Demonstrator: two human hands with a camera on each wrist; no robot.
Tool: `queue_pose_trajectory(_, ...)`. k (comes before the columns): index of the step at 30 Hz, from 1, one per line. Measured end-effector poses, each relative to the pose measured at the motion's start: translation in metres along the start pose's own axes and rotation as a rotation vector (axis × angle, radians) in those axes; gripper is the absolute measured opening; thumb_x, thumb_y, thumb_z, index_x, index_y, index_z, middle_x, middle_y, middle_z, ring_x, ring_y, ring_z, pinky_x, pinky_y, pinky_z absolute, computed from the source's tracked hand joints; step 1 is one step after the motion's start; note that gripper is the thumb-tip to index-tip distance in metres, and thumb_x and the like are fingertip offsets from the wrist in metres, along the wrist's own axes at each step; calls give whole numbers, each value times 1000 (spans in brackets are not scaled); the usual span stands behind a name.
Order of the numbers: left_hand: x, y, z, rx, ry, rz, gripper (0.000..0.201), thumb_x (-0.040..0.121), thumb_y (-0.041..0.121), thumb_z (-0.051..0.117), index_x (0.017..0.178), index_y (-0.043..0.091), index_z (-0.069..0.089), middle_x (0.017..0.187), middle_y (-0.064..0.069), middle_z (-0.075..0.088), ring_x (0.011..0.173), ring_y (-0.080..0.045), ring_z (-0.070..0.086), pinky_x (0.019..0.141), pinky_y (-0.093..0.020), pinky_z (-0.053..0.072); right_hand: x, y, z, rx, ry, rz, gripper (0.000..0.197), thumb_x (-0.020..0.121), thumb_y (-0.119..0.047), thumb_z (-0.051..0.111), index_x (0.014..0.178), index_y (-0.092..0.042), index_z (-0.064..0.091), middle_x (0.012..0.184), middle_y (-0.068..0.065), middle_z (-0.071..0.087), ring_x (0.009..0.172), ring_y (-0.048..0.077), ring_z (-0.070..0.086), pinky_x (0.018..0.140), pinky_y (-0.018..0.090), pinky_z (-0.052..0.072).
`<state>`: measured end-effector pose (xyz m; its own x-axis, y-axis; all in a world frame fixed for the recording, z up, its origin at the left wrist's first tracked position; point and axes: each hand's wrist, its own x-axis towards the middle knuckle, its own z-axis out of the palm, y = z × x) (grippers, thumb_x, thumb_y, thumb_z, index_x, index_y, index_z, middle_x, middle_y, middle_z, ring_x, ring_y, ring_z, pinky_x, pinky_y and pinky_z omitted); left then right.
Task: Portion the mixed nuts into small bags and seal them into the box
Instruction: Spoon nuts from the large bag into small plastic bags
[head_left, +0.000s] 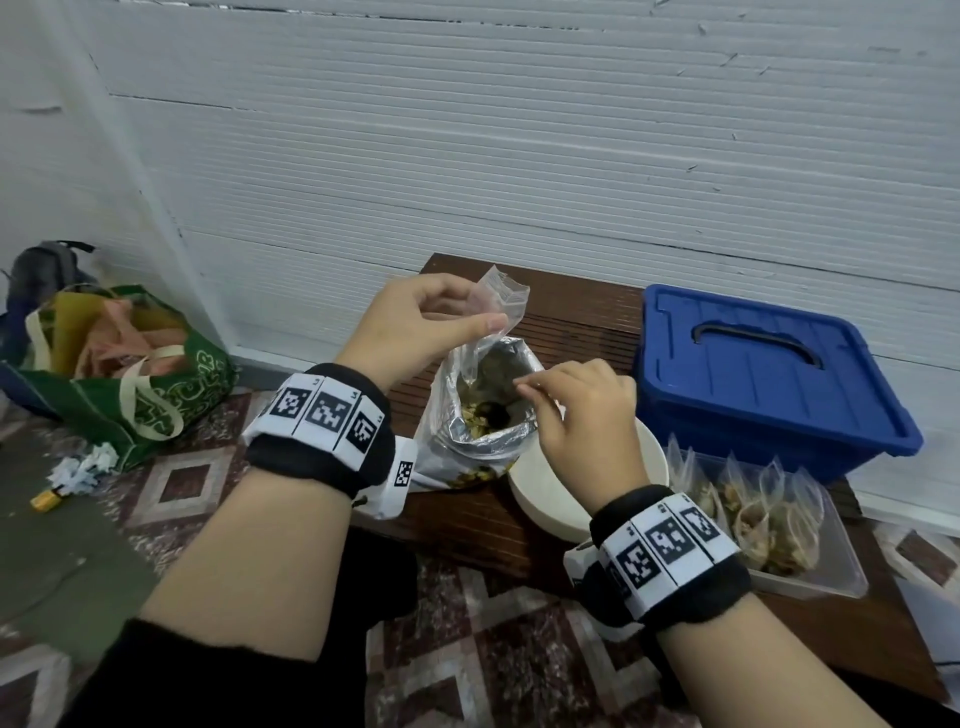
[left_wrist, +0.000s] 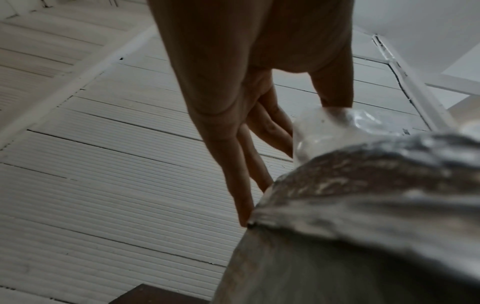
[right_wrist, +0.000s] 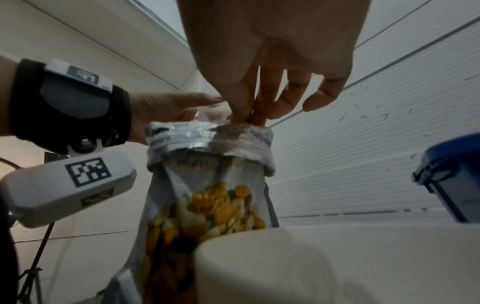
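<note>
Hands first: the left hand (head_left: 415, 322) pinches the rim of a small clear zip-top plastic bag (head_left: 491, 317) and holds it up over the big silver foil pouch of mixed nuts (head_left: 485, 415), while the right hand (head_left: 576, 410) has thumb and fingertips pressed together at the pouch mouth; whether they hold nuts cannot be told. Working down in size, the large blue lidded plastic box (head_left: 769, 374) stands shut at the far right of the dark wooden counter (head_left: 571, 312), the foil pouch stands upright mid-counter with its top rolled down, a round cream bowl (head_left: 540, 493) sits just beside it, and a clear shallow tray (head_left: 831, 577) near the box carries several filled small bags (head_left: 769, 519). To do this step well, the left hand should probably keep the little bag's mouth spread and low over the pouch, so anything dropped falls back inside. The right hand would best take small pinches, matching the portions in the tray. The zip strip should stay free of crumbs, or it may not close.
</note>
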<state>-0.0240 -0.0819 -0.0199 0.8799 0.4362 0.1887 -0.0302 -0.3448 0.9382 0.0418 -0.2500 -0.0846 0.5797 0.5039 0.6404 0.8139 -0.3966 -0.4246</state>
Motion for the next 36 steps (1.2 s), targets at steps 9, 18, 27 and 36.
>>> queue_pose_trajectory(9,-1,4,-5,-33,26,20,28,61,38,78,86,28,69,82,12,73,82,-4,69,74,-21,55,14,-3,2,215,-48,306,20,92,-22,60,78,-13,72,71,0,64,79,22,54,80,51,44)
queue_pose_trajectory(18,-16,1,-39,162,-35,30,34,59,34,81,91,35,68,84,7,73,84,-12,70,79,-23,55,19,-9,6,80,-70,332,33,93,-25,58,62,-17,56,52,-12,40,70,21,47,77,44,43)
queue_pose_trajectory(27,-22,-14,-35,305,-156,26,43,59,33,86,99,35,69,90,13,70,80,8,64,67,-4,44,24,-14,8,258,-120,534,26,90,-28,62,71,-13,72,57,-4,62,79,26,60,90,52,45)
queue_pose_trajectory(36,-18,-14,-28,374,-149,79,37,67,46,79,101,35,69,95,19,67,81,11,57,67,-6,42,31,-10,-8,388,69,774,27,92,-20,59,68,-20,70,75,3,70,74,14,61,72,27,47)
